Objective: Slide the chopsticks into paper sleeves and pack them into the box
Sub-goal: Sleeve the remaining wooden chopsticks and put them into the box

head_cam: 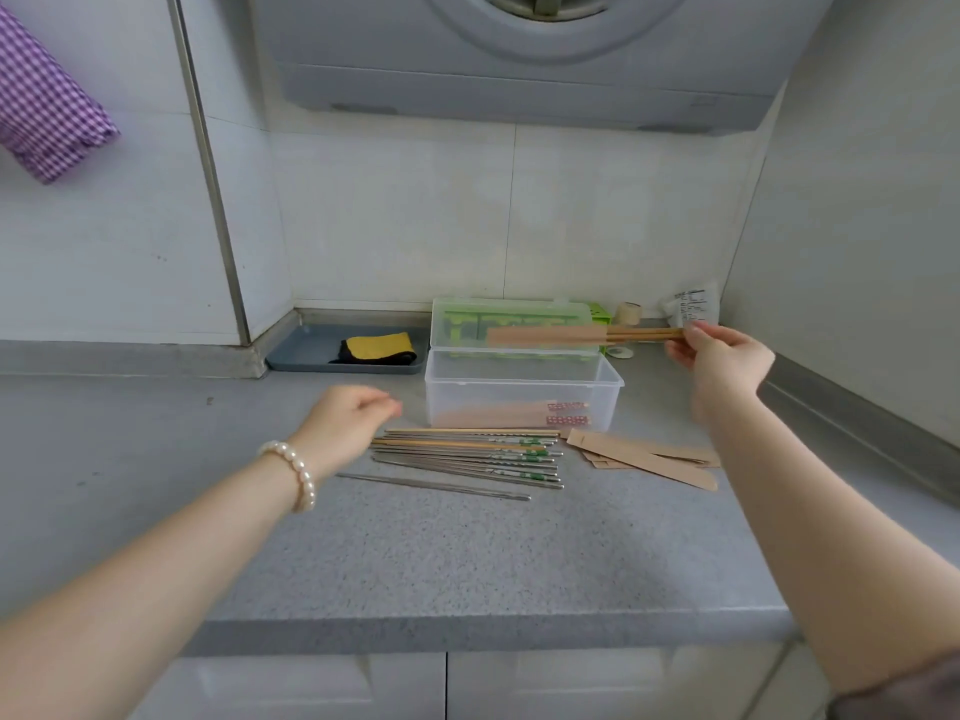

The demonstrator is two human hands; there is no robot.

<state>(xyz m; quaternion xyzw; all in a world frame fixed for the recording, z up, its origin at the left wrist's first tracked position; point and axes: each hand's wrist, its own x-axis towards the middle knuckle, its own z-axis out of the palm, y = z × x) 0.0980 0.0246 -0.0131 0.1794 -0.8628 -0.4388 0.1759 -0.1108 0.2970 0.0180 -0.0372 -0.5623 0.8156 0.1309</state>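
Right hand [722, 358] pinches sleeved chopsticks [582, 335] above box [522, 389]; lower level, lay flat alongside packed pairs. Left hand [348, 420] empty, fingers loosely curled.

One cam only, head-worn, wide-angle w/ bent edges. Looks fwd and down from above the grey countertop [467, 553], facing the tiled back wall [395, 210] and corner. Both forearms enter from the bottom edge, so it sits close behind the hands. Cabinet fronts [447, 688] show at bottom, range hood [519, 85] at top. No 2nd view, so no overlap.
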